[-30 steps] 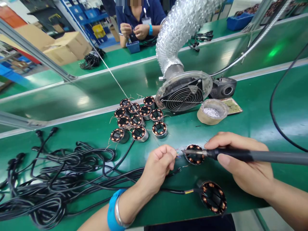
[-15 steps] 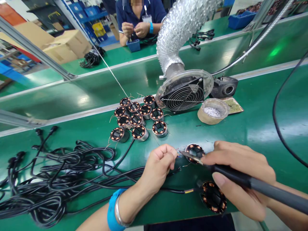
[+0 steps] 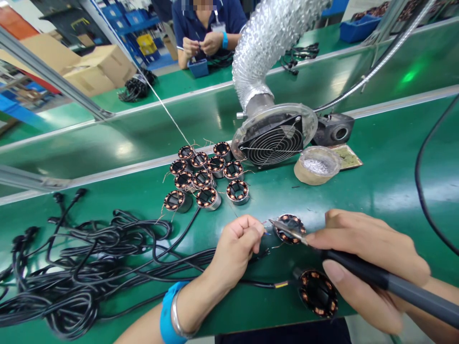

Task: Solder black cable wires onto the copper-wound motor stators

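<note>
Thumb and fingers of my left hand [image 3: 241,241] are pinched on thin wire ends, whose coloured tips poke out toward the right. My right hand [image 3: 369,267] grips a soldering iron [image 3: 358,267] by its black handle. The iron's metal tip lies over the rim of a copper-wound motor stator [image 3: 289,220], close to the wire ends; whether it touches them I cannot tell. Below, nearer the bench edge, a second stator [image 3: 318,292] lies beside a black cable [image 3: 263,285] with coloured wires at its end.
Several stators [image 3: 208,197] stand grouped beyond my left hand. Tangled black cables [image 3: 79,267] cover the left side. A fume extractor fan [image 3: 274,143], a round pot [image 3: 317,167] with silvery bits and an iron holder [image 3: 335,130] stand at the back. Across the bench sits a co-worker [image 3: 211,28].
My right hand has drawn the soldering iron slightly to the right, so its tip is a little farther from the wire ends. My left hand has hardly moved.
</note>
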### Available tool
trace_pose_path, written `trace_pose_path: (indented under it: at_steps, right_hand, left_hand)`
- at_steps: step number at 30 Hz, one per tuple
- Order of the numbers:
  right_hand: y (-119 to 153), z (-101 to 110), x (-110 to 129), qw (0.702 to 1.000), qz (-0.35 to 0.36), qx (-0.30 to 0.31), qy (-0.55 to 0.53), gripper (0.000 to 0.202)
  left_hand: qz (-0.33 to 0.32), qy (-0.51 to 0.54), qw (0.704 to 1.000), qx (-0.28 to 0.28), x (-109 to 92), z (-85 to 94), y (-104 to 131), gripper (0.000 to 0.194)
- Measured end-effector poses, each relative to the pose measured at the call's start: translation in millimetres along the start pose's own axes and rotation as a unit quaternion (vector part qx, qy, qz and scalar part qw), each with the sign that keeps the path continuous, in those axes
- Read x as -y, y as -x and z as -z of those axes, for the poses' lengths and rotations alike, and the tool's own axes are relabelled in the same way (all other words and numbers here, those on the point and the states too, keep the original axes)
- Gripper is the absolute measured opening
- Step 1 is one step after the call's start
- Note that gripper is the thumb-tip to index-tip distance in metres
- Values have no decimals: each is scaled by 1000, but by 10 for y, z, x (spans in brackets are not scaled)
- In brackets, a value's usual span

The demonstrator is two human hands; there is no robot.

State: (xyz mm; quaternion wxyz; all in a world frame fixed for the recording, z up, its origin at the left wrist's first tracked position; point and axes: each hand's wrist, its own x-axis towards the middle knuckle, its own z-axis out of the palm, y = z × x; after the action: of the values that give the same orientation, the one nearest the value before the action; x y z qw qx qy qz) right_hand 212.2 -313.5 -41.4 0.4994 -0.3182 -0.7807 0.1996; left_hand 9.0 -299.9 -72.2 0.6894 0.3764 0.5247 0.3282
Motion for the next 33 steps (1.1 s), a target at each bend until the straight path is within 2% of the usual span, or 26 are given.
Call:
trace_pose_path:
  at_steps: [9, 15, 18, 21, 25, 29, 33]
  right_hand:
    - [-27, 25, -12, 1000, 4, -13, 13, 31]
    - [50, -96, -131, 996, -8, -77, 53, 48]
    - [29, -162, -200, 997, -3, -46, 61, 37]
    - [-33, -226, -253, 998, -5, 2, 55, 23]
    - [-95, -318, -299, 998, 34, 42, 33, 21]
    - [-115, -343, -302, 996, 68, 42, 34, 24]
    - [-105, -296, -251, 999, 22, 9, 28, 23]
  left_hand:
    - [4, 5, 1000, 3, -12, -2, -6, 29]
    - [-4, -1, 1000, 9, -24, -17, -3, 32]
    - [-19, -17, 999, 26, -28, -5, 3, 35]
    - [-55, -57, 995, 63, -7, 39, 5, 36]
    - [-93, -117, 984, 98, 8, 106, 11, 36]
    - [-133, -197, 965, 107, -79, 124, 51, 34]
    - [-186, -326, 924, 74, -192, 124, 86, 26]
